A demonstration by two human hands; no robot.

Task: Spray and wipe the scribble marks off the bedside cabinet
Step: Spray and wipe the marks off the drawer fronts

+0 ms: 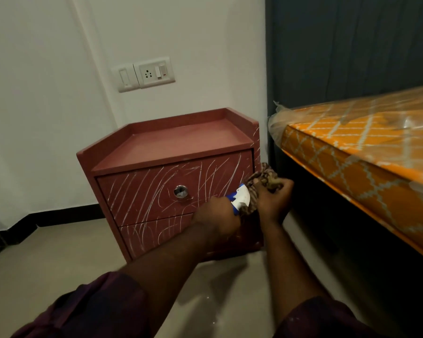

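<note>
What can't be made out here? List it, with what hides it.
Head view throughout.
1. The spray bottle: only its white and blue head shows; the left hand and the cloth cover the rest.
2. The lower drawer: right part behind both forearms, so marks there cannot be judged.
3. The cloth's size: it is bunched in the right hand.
4. Under the bed: too dark.
</note>
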